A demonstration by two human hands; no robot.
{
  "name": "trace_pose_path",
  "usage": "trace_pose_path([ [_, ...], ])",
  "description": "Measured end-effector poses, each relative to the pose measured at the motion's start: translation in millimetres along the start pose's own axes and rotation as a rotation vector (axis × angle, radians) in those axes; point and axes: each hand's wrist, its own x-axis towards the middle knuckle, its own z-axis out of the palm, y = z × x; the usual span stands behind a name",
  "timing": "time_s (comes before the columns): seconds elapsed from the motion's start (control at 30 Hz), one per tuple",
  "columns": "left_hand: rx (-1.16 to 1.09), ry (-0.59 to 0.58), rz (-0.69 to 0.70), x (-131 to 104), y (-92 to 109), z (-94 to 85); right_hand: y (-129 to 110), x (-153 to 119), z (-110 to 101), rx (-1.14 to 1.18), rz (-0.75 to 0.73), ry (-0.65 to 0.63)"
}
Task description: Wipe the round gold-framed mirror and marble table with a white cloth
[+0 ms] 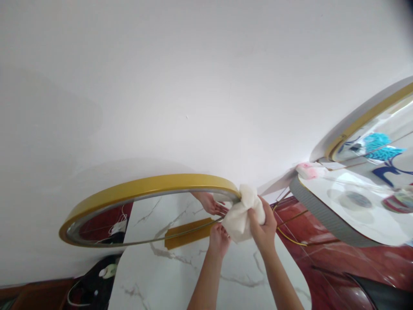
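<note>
An oval mirror with a gold frame (pixel 145 186) leans against the white wall. My right hand (pixel 263 226) is closed on a crumpled white cloth (pixel 240 215) and presses it against the right end of the gold frame. My left hand (pixel 218 239) sits just below that end, its fingers touching the mirror's lower edge and the cloth. The glass shows a reflection of a hand.
A white marble tabletop (pixel 167 275) runs under the mirror. To the right stands a second gold-framed mirror (pixel 368 118) above a white oval surface (pixel 351 202) with a pink item (pixel 306 171). Dark red floor (pixel 325 254) and cables lie below.
</note>
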Motion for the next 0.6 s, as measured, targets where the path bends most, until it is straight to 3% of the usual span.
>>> trace_pose_path([
  [0.1,0.178,-0.032,0.013,-13,5,13.2,-33,14,-6,-0.071,-0.144,-0.069],
  [0.2,0.708,-0.040,0.205,-44,15,32.9,-44,24,-7,-0.077,-0.187,-0.122],
  [0.27,0.981,-0.038,0.370,-79,27,49.0,-40,29,-7,-0.039,-0.168,-0.143],
  [0.37,1.736,-0.086,0.983,-142,57,77.7,-28,34,-6,0.032,-0.114,-0.141],
  [0.43,1.983,-0.100,1.404,-178,82,99.2,-23,34,-6,0.052,-0.096,-0.127],
  [0.47,2.035,-0.044,1.617,-191,95,109.9,-22,34,-6,0.052,-0.099,-0.123],
  [0.53,2.186,0.008,1.851,-206,118,129.2,-24,32,-5,0.041,-0.120,-0.121],
  [0.6,2.328,0.029,1.954,-209,133,143.2,-34,30,-4,0.024,-0.149,-0.121],
])
